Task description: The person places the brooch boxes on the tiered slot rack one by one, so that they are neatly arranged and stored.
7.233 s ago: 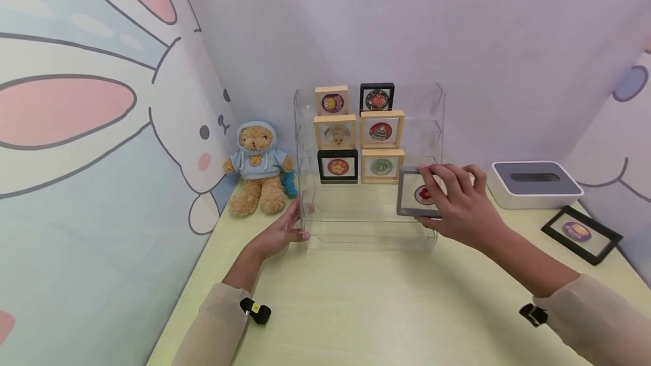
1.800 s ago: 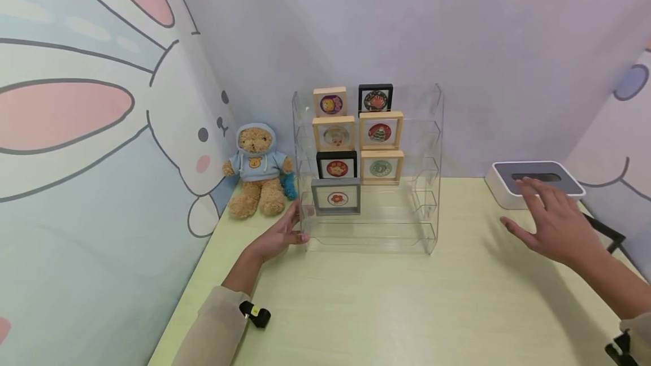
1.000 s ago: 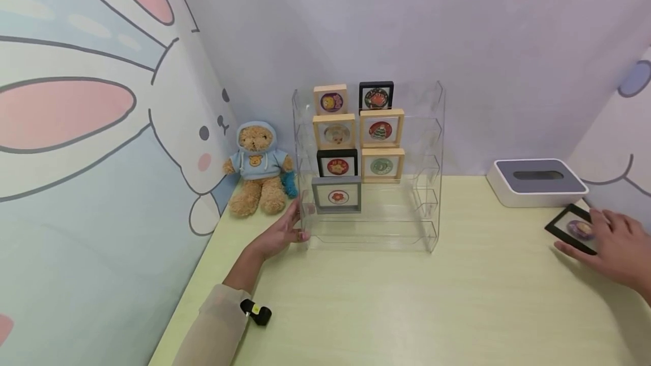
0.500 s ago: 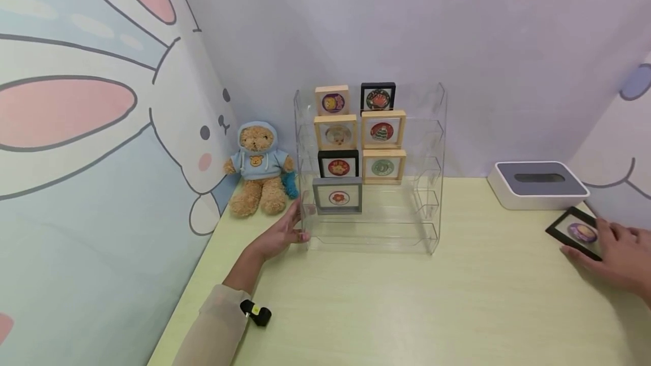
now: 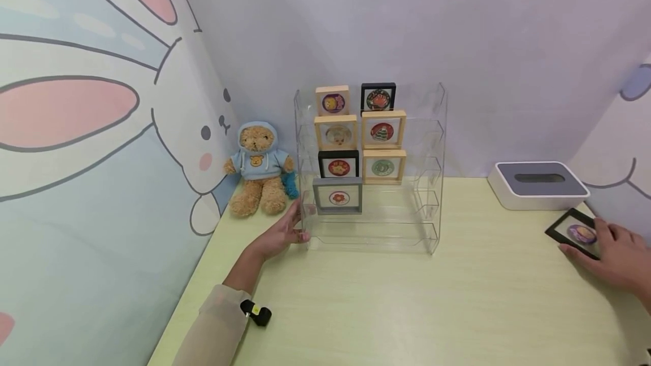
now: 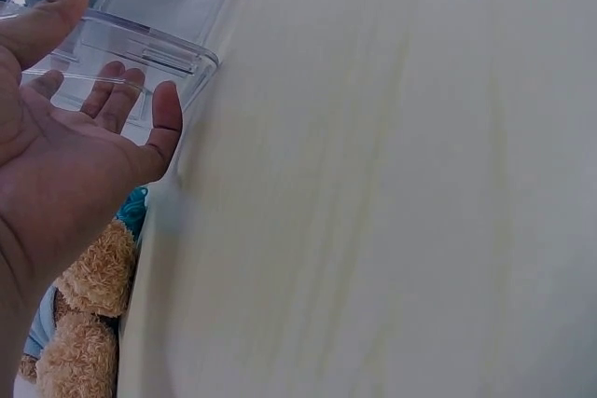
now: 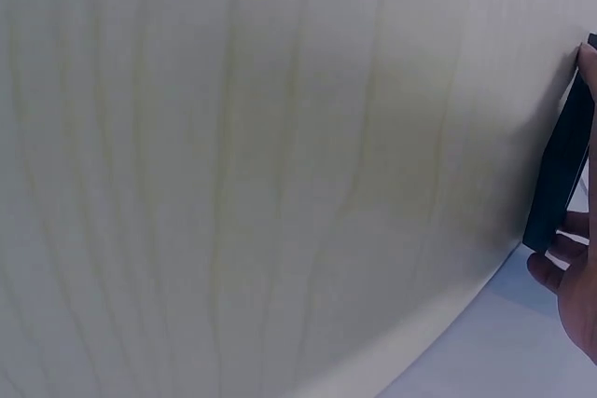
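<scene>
A clear acrylic display rack stands mid-table with small picture frames on its tiers. My left hand holds its lower left side, thumb at the front edge and fingers along the outside; the left wrist view shows the fingers by the clear panel. In the lower left of the rack sits a grey frame with a red flower badge. At the far right, my right hand grips a black picture frame with a purple badge, thumb on the near edge. The right wrist view shows this black frame edge-on between thumb and fingers.
A white tissue box with a grey top stands just behind the black frame. Left of the rack sits a teddy bear in a blue hoodie. A rabbit-print wall borders the table's left side.
The grey frame went from my right hand onto the rack's lower left. My right hand then moved right, past the tissue box, and took hold of the black frame. My left hand stayed put.
</scene>
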### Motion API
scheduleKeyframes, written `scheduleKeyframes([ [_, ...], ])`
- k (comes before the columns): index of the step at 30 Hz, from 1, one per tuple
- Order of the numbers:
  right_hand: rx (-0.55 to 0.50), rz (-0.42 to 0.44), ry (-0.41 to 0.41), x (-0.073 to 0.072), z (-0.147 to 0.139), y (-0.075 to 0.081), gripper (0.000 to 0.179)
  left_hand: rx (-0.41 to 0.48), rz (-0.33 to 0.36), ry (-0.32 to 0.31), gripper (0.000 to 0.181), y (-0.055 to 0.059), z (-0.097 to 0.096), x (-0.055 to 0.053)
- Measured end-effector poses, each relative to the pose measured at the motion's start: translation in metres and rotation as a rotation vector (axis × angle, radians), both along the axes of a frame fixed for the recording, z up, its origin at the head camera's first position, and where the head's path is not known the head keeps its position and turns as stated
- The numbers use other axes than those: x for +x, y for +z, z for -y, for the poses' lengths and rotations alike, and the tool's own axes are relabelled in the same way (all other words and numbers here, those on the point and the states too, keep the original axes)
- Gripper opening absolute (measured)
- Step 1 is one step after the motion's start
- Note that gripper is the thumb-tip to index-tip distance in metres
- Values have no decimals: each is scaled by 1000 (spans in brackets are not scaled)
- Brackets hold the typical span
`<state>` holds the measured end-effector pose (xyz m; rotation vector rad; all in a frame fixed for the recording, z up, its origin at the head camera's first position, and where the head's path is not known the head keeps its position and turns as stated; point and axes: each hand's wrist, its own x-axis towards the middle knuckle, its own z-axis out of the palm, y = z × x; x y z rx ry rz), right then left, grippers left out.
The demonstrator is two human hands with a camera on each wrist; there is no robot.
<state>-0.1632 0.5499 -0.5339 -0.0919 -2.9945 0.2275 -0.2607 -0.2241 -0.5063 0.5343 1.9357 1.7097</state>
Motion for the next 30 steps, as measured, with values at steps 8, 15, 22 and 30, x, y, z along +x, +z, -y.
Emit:
scheduleKeyframes([
  [8,8,-9,-27,1,3,-2,125,5,8,5,115,3,-1,2],
  [15,1,-20,-31,3,10,2,131,-5,5,14,115,3,-2,3],
  [22,-5,-145,0,5,18,10,130,-10,6,12,113,4,-2,4],
  [30,25,-478,171,-4,44,29,136,-21,-9,14,113,1,-1,3],
])
